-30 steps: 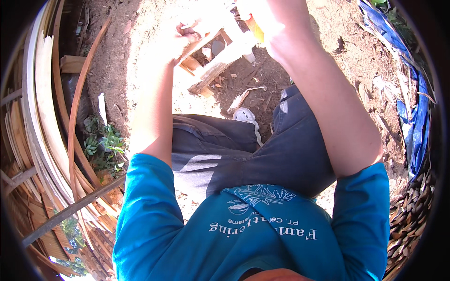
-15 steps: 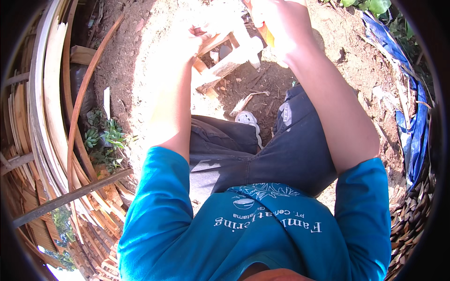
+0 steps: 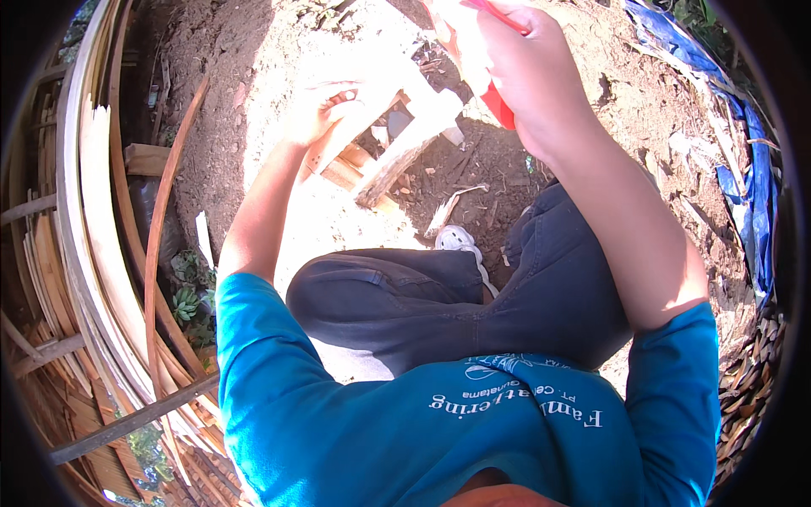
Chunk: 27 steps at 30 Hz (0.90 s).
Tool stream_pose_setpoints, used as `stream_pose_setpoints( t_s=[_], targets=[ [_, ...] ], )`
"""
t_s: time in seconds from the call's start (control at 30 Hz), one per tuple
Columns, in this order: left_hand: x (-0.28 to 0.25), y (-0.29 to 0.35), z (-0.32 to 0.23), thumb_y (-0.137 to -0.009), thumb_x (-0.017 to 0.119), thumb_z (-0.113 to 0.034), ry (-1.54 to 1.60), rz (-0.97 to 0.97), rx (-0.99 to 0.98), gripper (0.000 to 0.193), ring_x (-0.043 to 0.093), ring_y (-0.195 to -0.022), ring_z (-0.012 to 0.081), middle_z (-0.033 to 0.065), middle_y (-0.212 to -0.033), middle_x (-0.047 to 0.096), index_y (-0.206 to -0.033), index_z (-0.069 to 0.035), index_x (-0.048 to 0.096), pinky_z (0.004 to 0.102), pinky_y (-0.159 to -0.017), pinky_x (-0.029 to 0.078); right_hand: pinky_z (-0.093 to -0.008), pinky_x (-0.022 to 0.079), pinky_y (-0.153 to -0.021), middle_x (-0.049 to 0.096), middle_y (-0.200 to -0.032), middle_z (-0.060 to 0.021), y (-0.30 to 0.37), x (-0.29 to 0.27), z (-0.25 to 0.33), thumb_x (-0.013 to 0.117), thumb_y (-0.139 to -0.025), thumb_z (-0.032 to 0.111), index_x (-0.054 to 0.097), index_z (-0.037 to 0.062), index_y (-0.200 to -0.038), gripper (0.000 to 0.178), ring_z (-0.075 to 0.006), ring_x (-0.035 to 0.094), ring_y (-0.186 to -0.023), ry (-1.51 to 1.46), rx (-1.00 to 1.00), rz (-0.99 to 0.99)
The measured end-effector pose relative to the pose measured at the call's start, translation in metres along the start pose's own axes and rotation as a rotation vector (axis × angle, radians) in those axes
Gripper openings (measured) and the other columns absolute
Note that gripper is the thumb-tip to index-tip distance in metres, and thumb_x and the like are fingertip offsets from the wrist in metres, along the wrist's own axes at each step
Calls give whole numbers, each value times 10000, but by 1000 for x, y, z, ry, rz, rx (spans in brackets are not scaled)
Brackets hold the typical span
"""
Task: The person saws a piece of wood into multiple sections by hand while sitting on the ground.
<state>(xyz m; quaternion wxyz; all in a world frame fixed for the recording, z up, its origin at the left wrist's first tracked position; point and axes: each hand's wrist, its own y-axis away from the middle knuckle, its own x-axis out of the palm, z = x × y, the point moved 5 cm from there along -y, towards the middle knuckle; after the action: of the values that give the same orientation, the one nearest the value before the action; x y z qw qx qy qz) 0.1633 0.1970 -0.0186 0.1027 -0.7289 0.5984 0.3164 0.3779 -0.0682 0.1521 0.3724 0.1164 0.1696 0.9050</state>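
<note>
**Hands at the wooden frame**

While we sat on the bare dirt ground (image 3: 279, 76), our left hand (image 3: 325, 114) rested on the pale wooden frame (image 3: 405, 135) lying just past our knees, its fingers (image 3: 342, 100) curled over one slat. Our right hand (image 3: 528, 63) hung above the frame's right end, fingers closed around a red-handled tool (image 3: 498, 106). Bent wood strips (image 3: 93, 211) lay stacked at left, a blue tarp (image 3: 752, 177) at right.

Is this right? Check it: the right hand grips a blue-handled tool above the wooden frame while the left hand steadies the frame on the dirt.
Not quite. In the head view the tool in the right hand is red, not blue. The rest stands: the left hand rests on the wooden frame over the dirt ground.
</note>
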Motion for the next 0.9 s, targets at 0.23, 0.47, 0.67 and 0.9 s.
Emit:
stream_pose_setpoints(
  t_s=[0.23, 0.47, 0.67, 0.9],
  targets=[
    [-2, -7, 25, -980, 650, -375, -639, -20, 318, 421, 655, -1226, 293, 116, -1309, 695, -1304, -108, 673, 388, -1048, 537, -219, 376, -507, 540, -696, 27, -10, 1, -4, 598, -1027, 205, 640, -2, -1065, 214, -43, 456, -554, -196, 42, 16],
    [6, -20, 11, -992, 596, -389, -707, 11, 129, 405, 673, -1193, 310, 109, -1287, 706, -1288, -126, 680, 398, -1037, 534, -204, 365, -507, 513, -689, 40, -9, 8, -4, 582, -1042, 195, 645, -2, -1116, 220, -36, 433, -552, -239, 16, 64],
    [31, -34, -25, -1015, 453, -603, -947, 99, -41, 582, 631, -1237, 296, 96, -1292, 681, -1280, -138, 680, 408, -1062, 494, -214, 392, -541, 514, -709, 42, -4, 16, -6, 559, -1053, 194, 642, -19, -1177, 260, -36, 448, -591, -308, 8, 140],
    [42, -30, -20, -1014, 441, -612, -1011, 110, -49, 601, 621, -1245, 306, 127, -1313, 657, -1275, -116, 657, 434, -1058, 486, -220, 407, -570, 533, -761, 32, -2, 16, -7, 527, -1054, 164, 595, -50, -1323, 350, -42, 443, -607, -307, -18, 194]
  ],
)
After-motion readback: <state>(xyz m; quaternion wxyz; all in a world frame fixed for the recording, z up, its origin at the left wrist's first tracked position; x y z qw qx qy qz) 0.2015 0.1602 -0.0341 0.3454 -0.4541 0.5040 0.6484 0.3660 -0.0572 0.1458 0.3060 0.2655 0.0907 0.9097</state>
